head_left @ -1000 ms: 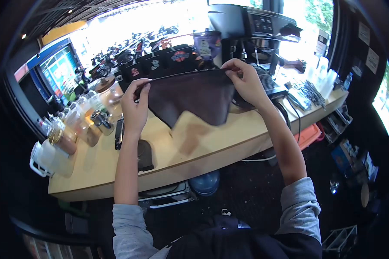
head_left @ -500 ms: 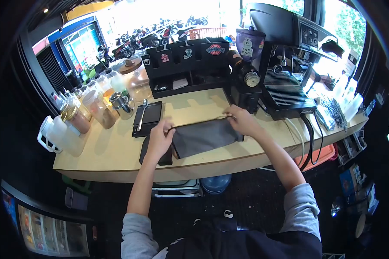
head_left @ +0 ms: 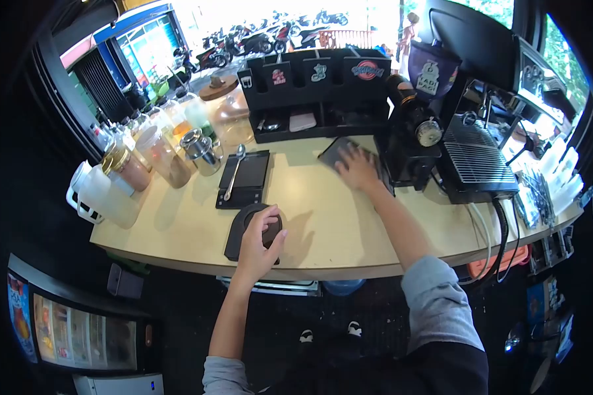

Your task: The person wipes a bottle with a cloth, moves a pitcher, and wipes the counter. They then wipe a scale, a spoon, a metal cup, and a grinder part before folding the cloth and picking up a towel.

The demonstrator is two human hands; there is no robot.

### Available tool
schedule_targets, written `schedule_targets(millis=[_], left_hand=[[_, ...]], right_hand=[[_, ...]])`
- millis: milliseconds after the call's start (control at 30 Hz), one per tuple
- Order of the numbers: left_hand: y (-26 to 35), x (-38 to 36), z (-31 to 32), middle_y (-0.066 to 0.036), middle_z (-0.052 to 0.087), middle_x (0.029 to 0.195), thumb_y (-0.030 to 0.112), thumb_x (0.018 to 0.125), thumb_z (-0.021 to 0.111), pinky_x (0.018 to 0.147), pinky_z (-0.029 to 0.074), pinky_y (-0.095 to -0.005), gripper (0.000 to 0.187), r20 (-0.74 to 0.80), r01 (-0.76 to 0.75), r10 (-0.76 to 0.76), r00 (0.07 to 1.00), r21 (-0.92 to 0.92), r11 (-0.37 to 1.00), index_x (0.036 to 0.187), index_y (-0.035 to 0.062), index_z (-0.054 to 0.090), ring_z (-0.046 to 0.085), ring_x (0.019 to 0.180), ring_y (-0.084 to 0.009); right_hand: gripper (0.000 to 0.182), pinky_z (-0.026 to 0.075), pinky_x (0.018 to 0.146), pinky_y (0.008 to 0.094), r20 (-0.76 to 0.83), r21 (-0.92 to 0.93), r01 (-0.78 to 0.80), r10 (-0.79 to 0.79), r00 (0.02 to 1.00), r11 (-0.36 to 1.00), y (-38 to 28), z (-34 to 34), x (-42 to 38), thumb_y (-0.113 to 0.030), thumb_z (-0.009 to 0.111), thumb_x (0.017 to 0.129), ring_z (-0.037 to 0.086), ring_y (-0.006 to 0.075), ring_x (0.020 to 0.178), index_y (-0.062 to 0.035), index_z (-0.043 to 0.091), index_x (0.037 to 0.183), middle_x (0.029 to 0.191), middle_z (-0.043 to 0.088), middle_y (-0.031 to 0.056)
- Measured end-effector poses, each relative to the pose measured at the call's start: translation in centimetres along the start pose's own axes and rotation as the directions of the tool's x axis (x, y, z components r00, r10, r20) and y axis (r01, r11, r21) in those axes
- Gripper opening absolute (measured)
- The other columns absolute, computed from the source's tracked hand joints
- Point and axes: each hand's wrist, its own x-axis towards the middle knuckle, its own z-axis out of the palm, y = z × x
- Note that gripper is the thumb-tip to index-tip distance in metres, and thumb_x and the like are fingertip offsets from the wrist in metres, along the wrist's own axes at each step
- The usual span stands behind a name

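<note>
Right hand [head_left: 358, 168] flat on dark cloth [head_left: 331, 155] toward back of counter [head_left: 316, 230], beside grinder [head_left: 412, 148]; fingers spread, not pinching, likely to press cloth evenly. Left hand [head_left: 258, 247] over black mat [head_left: 235, 238], fingers loosely curled, gripping nothing, seemingly out of cloth's way.

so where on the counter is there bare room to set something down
The counter is bare in the middle, between the scale and the dark cloth under the right hand, and at front left, between the pitcher and black mat. Containers crowd the back left; the coffee machine, the right.
</note>
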Motion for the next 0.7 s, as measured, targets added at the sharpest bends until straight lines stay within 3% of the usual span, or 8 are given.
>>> schedule_targets(millis=[100,167,300,467,567,633,667,700], left_hand=[[0.0,-1.0,-0.6,-0.016,0.056,0.114,0.008,0.081,0.063,0.090,0.043,-0.0365,0.043,-0.024,0.013,-0.012,1.000,0.037,0.999,0.121,0.0003,0.048,0.056,0.102,-0.0283],[-0.5,-1.0,-0.9,-0.017,0.056,0.112,0.007,0.082,0.061,0.091,0.042,-0.0376,0.039,-0.055,-0.122,0.136,0.989,0.205,0.971,0.119,0.0008,0.050,0.053,0.105,-0.0319],[-1.9,-0.5,0.2,-0.017,0.056,0.112,0.009,0.085,0.055,0.092,0.040,-0.0397,0.031,-0.058,-0.156,0.172,0.983,0.211,0.965,0.115,0.0008,0.052,0.052,0.106,-0.0334],[0.4,0.7,3.5,-0.018,0.056,0.110,0.005,0.085,0.054,0.094,0.039,-0.0358,0.028,-0.071,-0.232,0.244,0.967,0.147,0.962,0.112,-0.0008,0.052,0.053,0.106,-0.0323],[2.1,0.9,5.2,-0.018,0.056,0.110,0.005,0.084,0.055,0.093,0.040,-0.0356,0.028,-0.018,-0.264,0.265,0.964,0.046,0.963,0.112,-0.0003,0.053,0.054,0.106,-0.0319],[2.8,0.6,6.1,-0.017,0.057,0.110,0.006,0.084,0.056,0.092,0.041,-0.0353,0.028,0.000,-0.268,0.268,0.963,0.011,0.963,0.111,-0.0001,0.053,0.055,0.105,-0.0309],[2.8,0.4,6.5,-0.017,0.057,0.109,0.006,0.083,0.057,0.092,0.041,-0.0349,0.029,0.019,-0.246,0.246,0.969,-0.022,0.969,0.111,0.0000,0.053,0.055,0.105,-0.0303],[3.3,0.3,7.5,-0.017,0.057,0.109,0.006,0.083,0.058,0.092,0.041,-0.0345,0.029,0.038,-0.231,0.234,0.972,-0.065,0.971,0.111,0.0001,0.053,0.055,0.105,-0.0296]], right_hand=[[0.057,0.008,0.108,0.0612,-0.044,-0.101,-0.180,0.177,0.983,0.978,-1.6,1.4,1.2,-0.045,0.029,0.093,0.015,0.0379,0.138,-0.0159,0.032,0.142,0.150,0.020,0.0136],[0.057,0.006,0.107,0.0621,-0.024,-0.120,-0.166,0.165,0.986,0.979,-4.2,1.1,-1.1,-0.044,0.028,0.093,0.015,0.0402,0.137,-0.0148,0.030,0.143,0.150,0.019,0.0152],[0.054,0.013,0.104,0.0659,0.030,-0.045,0.218,-0.217,0.976,0.975,-8.0,0.5,-10.4,-0.042,0.031,0.094,0.019,0.0398,0.136,-0.0162,0.030,0.142,0.149,0.021,0.0160],[0.053,0.018,0.106,0.0603,0.041,0.030,0.485,-0.486,0.873,0.874,-6.9,-3.8,-20.6,-0.043,0.038,0.093,0.026,0.0381,0.134,-0.0179,0.036,0.139,0.147,0.026,0.0149],[0.053,0.022,0.105,0.0578,-0.059,0.020,0.406,-0.404,0.913,0.914,-0.7,-5.2,-21.3,-0.047,0.043,0.090,0.030,0.0382,0.132,-0.0215,0.042,0.136,0.145,0.033,0.0123],[0.051,0.027,0.101,0.0597,-0.149,0.091,0.160,-0.145,0.978,0.983,5.1,-6.6,-20.6,-0.045,0.046,0.088,0.034,0.0397,0.129,-0.0195,0.046,0.133,0.140,0.039,0.0148],[0.051,0.027,0.101,0.0597,-0.155,0.086,0.148,-0.133,0.979,0.985,6.3,-5.5,-20.1,-0.045,0.046,0.088,0.034,0.0397,0.129,-0.0195,0.046,0.133,0.140,0.039,0.0148],[0.050,0.028,0.100,0.0611,-0.269,-0.094,-0.051,0.024,0.963,0.994,8.1,-4.7,-19.8,-0.043,0.047,0.088,0.035,0.0408,0.127,-0.0185,0.048,0.131,0.138,0.040,0.0164]])
